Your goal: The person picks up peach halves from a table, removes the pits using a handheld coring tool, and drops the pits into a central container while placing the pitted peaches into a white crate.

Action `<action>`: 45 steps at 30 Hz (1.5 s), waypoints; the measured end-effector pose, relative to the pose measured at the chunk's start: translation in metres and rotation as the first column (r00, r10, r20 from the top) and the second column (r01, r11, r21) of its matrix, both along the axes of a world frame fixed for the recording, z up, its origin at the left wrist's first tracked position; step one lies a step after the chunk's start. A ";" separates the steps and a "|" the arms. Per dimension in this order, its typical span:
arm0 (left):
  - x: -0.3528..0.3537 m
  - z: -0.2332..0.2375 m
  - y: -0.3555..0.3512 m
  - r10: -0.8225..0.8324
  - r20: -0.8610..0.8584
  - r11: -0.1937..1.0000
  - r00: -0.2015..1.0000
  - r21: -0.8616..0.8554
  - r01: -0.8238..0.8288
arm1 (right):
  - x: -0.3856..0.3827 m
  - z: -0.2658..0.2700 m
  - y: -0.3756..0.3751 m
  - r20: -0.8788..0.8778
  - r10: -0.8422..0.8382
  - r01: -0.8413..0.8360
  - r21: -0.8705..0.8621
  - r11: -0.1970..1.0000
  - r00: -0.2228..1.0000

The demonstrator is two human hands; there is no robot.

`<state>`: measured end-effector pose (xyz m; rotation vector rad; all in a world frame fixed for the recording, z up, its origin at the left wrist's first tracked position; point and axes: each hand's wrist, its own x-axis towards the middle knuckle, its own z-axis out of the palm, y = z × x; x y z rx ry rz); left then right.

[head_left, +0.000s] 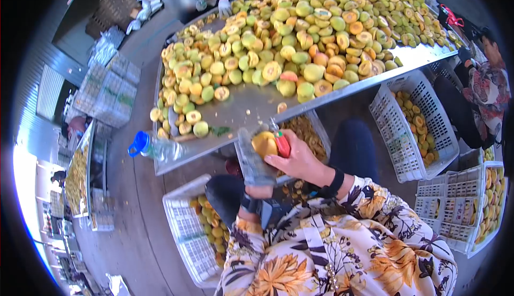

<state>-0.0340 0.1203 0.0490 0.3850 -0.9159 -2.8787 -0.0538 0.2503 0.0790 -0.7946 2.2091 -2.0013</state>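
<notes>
The fruit (264, 145) sat in the left hand (250, 162), whose gloved grip curled round it, probably to steady it against the tool. The right hand's (301, 160) grip was wrapped about the red tool (282, 144), just beside the fruit at three o'clock, its metal tip toward twelve. The surface (241, 98) lay at twelve, putting its heap (300, 39) seemingly within reach; a bottle (156, 148) was at nine, a crate (179, 232) between seven and eight. Fingers hid much of the tool, its contact with the fruit could not be told, and the surface partly covered the bin (321, 127) at two.
</notes>
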 end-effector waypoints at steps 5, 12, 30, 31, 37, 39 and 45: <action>0.001 0.015 0.009 0.307 0.162 0.933 0.938 -0.243 -0.264 | 0.006 -0.011 0.020 0.086 -0.023 0.007 0.180 0.984 0.996; 0.001 -0.021 0.009 0.310 0.085 0.919 0.947 -0.284 -0.275 | 0.015 -0.038 0.031 -0.200 0.092 -0.028 0.302 0.953 0.975; -0.005 -0.036 0.037 0.209 0.078 0.953 0.975 -0.238 -0.185 | 0.010 -0.052 0.038 0.035 0.085 -0.091 0.512 0.854 0.996; -0.006 -0.038 0.038 0.286 0.037 0.918 0.957 -0.297 -0.263 | 0.011 -0.054 0.038 0.037 0.084 -0.091 0.514 0.853 0.996; -0.007 -0.040 0.019 0.072 0.142 0.989 0.987 -0.135 -0.052 | 0.017 -0.069 0.036 0.030 0.172 -0.165 0.482 0.860 0.985; -0.006 -0.040 0.007 -0.076 0.174 0.987 0.982 -0.125 0.099 | 0.015 -0.070 0.037 0.038 0.277 -0.264 0.455 0.850 0.960; -0.007 -0.039 -0.012 -0.231 0.235 0.920 0.944 -0.262 0.291 | -0.009 -0.066 0.038 0.101 0.402 -0.386 0.560 0.733 0.910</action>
